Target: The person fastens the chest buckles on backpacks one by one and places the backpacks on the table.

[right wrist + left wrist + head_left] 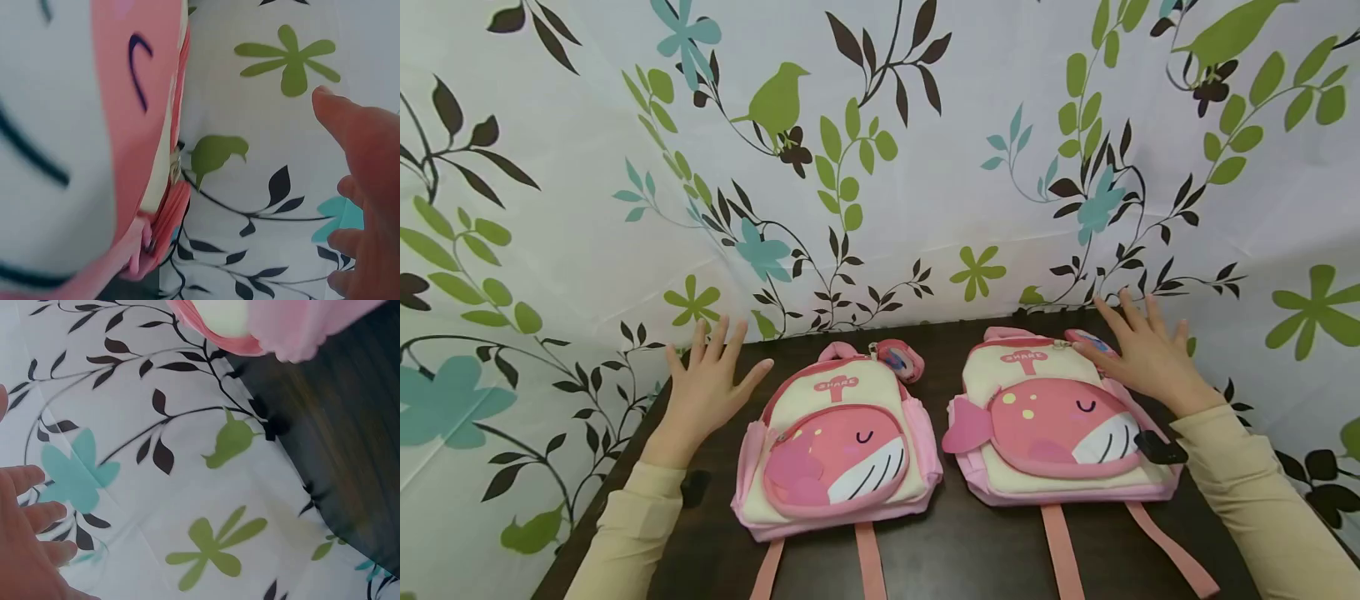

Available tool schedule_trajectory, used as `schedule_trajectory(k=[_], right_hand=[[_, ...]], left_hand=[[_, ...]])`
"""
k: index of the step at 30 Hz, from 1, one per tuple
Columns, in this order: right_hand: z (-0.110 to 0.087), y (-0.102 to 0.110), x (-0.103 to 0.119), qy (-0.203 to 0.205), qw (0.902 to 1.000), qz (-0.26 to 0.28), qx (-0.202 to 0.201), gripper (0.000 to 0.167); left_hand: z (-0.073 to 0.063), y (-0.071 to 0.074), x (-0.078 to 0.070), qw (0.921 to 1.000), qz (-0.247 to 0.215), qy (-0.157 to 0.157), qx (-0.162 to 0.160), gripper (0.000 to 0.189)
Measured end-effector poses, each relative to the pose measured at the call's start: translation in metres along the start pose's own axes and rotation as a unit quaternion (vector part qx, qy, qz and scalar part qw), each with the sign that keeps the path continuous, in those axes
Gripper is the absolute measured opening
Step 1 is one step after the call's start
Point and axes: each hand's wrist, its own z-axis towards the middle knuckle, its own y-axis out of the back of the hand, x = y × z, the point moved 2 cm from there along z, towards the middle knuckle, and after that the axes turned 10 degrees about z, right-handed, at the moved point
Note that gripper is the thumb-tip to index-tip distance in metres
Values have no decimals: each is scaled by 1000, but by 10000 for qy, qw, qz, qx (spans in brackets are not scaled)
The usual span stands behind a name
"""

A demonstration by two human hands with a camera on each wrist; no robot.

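Two small pink and cream backpacks with a whale on the front pocket lie side by side. My left hand (703,396) is raised with fingers spread, left of the left backpack (835,450) and apart from it. In the left wrist view its fingers (28,519) show at the left edge, holding nothing. My right hand (1153,358), fingers also spread, is above the upper right side of the right backpack (1060,425) and overlaps it in the head view. The right wrist view shows the right thumb (344,119) held away from the backpack's whale pocket (140,125).
Both backpacks lie on a dark table (917,550), their pink straps (870,558) trailing toward the near edge. A round pink tag (901,360) hangs at the left backpack's top zipper. Behind and beside the table hangs a white cloth (925,200) printed with birds and leaves.
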Motion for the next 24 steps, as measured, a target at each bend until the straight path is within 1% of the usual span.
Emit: schedule_trajectory(k=[2, 5, 7, 12, 16, 21, 24], right_hand=[[3, 1, 4, 3, 9999, 77, 88, 94], [10, 0, 13, 67, 9994, 263, 227, 92], [17, -2, 20, 113, 9985, 413, 329, 90], [37, -11, 45, 429, 9945, 799, 515, 83], [51, -21, 70, 767, 9868, 1213, 752, 78], [63, -38, 98, 873, 9755, 1705, 1080, 76], [68, -51, 112, 859, 9709, 1888, 1200, 75]], left_hand=[[1, 1, -4, 10000, 6, -82, 6, 85], [0, 2, -16, 9997, 22, -255, 17, 86], [-2, 3, -26, 9992, 36, -402, 20, 85], [-10, 5, -53, 9969, 103, -784, -7, 84], [-17, 4, -73, 9943, 129, -1060, -19, 85], [-27, -3, -94, 9907, 111, -1356, -15, 83], [-35, -8, -104, 9875, 104, -1569, -97, 81]])
